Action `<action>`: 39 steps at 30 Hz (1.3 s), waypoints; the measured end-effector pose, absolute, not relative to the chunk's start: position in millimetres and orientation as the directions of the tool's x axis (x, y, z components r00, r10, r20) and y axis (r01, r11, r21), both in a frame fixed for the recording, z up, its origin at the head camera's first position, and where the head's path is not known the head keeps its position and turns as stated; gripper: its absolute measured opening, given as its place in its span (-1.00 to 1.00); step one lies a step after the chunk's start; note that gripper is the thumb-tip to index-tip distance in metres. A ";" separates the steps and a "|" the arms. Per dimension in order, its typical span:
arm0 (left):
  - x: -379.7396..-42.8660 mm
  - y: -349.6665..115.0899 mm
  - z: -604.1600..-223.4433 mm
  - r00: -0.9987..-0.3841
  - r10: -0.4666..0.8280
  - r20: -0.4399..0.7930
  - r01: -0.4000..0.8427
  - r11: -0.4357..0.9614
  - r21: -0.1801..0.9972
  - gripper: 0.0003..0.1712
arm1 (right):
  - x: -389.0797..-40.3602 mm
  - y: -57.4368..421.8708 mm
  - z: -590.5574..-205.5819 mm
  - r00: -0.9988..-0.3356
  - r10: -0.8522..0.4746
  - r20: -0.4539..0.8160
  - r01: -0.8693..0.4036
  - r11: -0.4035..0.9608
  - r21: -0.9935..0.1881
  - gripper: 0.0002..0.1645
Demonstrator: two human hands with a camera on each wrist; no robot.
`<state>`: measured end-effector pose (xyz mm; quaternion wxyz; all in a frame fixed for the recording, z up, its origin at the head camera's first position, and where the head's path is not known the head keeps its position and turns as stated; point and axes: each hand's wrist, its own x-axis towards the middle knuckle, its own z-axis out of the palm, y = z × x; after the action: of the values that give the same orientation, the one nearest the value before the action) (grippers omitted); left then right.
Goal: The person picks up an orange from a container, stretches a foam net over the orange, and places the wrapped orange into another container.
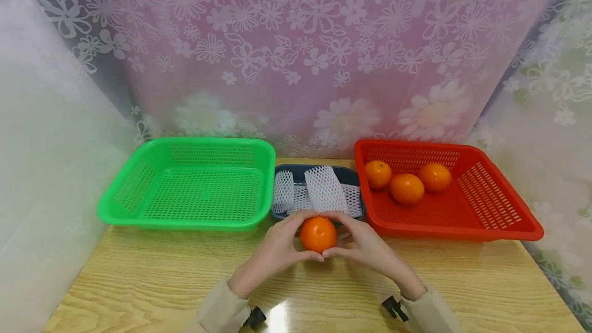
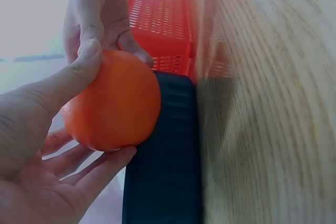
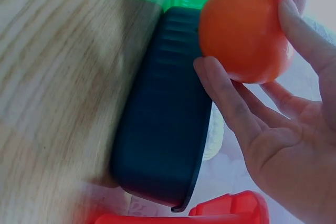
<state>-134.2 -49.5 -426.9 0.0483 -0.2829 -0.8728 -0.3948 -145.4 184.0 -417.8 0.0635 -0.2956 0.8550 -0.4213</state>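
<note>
White nets (image 1: 326, 191) are seen in the dark tray (image 3: 157, 103), between the green basket (image 1: 185, 223) and the red basket (image 1: 462, 215), where three oranges (image 1: 407, 189) are kept. One orange (image 1: 318, 235) is held up over the desk (image 1: 157, 271), near the tray, gripped by the left hand (image 1: 282, 243) and right hand (image 1: 363, 243). It looks round; its long axis cannot be told.

From the head view's centre, a pink cloth (image 1: 296, 45) hangs at 12 o'clock, a pale cloth (image 1: 51, 132) at 9 and a flowered cloth (image 1: 555, 107) near 3. The green basket (image 1: 199, 194) sits between 8 and 9, the red basket (image 1: 439, 231) between 3 and 4. At 5, white nets (image 1: 326, 189) lie in a dark tray (image 1: 344, 174). The wooden table (image 1: 185, 271) spreads at 6.
</note>
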 end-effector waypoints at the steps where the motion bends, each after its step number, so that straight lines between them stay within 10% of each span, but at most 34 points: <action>1: -133.5 -49.3 -426.8 -0.834 0.459 0.307 0.535 0.535 0.654 -0.05 | -145.3 184.2 -417.5 -0.816 -0.563 0.135 -0.450 0.469 -0.760 -0.12; 39: -134.7 -56.2 -444.9 -0.801 0.590 0.105 0.494 0.551 0.673 -0.17 | -143.2 185.7 -424.9 -0.742 -0.664 -0.090 -0.397 0.544 -0.739 -0.24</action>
<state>-134.7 -56.2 -444.9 -0.0667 -0.3086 -0.8780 -0.3597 -143.2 185.7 -424.9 0.1832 -0.3088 0.8592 -0.3643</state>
